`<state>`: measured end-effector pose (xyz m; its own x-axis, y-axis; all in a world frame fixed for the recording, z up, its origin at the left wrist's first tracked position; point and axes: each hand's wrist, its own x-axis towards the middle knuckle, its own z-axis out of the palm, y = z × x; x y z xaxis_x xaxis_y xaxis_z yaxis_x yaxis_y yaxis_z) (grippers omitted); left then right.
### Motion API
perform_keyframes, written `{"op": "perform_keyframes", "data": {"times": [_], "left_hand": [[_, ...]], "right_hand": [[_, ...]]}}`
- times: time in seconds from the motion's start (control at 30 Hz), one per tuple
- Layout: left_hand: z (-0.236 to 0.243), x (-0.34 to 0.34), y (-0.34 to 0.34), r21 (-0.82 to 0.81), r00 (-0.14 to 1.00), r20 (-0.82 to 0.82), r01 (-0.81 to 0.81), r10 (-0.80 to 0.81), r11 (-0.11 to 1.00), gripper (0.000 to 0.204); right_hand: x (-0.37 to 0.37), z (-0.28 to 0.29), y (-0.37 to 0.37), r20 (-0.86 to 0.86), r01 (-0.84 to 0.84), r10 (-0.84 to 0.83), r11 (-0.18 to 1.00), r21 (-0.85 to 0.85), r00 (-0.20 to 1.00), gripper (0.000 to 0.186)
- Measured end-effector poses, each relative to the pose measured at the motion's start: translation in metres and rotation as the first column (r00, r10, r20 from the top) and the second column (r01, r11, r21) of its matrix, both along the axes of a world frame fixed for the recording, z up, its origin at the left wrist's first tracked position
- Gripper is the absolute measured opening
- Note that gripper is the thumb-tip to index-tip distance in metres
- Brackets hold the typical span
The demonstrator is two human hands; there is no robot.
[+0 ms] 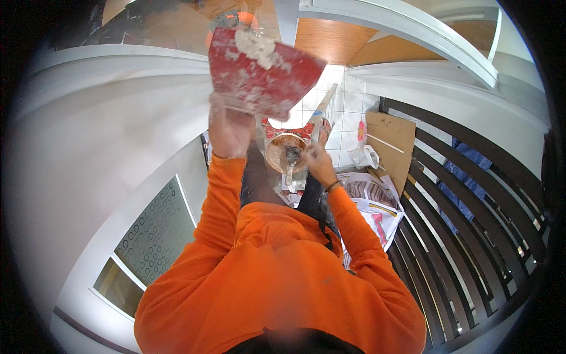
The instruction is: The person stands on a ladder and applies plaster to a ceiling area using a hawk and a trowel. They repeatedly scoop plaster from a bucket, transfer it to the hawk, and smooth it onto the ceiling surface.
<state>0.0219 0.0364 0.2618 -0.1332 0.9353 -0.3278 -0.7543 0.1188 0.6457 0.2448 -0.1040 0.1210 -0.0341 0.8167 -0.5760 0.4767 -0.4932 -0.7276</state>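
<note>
My left hand (230,130) grips a red, dust-smeared board (262,79) with a lump of off-white paste on it, raised high in front of me. Lower and to the right, my right hand (317,158) is closed on a long, pale, narrow tool (325,100) with a blue band, slightly blurred. Below, between my legs, stands a round bucket (274,154) with a grey-coated tool (292,156) resting in it. A red, paste-spattered object (274,131) lies just behind the bucket.
White tiles (351,91) cover the floor. At right are a cardboard sheet (386,141), white bags (368,209), a dark slatted railing (460,230) and blue fabric (457,194). A white wall (106,147) and patterned-glass panel (147,230) are at left. A white frame (413,32) crosses above.
</note>
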Motion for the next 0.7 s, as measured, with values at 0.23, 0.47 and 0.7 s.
{"op": "perform_keyframes", "data": {"times": [0.23, 0.47, 0.7], "left_hand": [[0.002, -0.039, -0.016, -0.133, 0.990, -0.048, -0.134, 0.129, 0.982, 0.058], [-0.015, -0.043, -0.040, -0.251, 0.992, 0.004, -0.122, 0.127, 0.960, 0.060], [-0.019, -0.041, -0.047, -0.247, 0.990, 0.023, -0.127, 0.137, 0.961, 0.058]], "right_hand": [[-0.061, -0.045, -0.065, 0.318, -0.206, 0.381, 0.860, -0.466, 0.868, 0.057], [-0.072, -0.073, -0.084, 0.348, -0.173, 0.320, 0.903, -0.393, 0.881, 0.053], [-0.081, -0.087, -0.077, 0.368, -0.278, 0.431, 0.873, -0.401, 0.824, 0.051]]}}
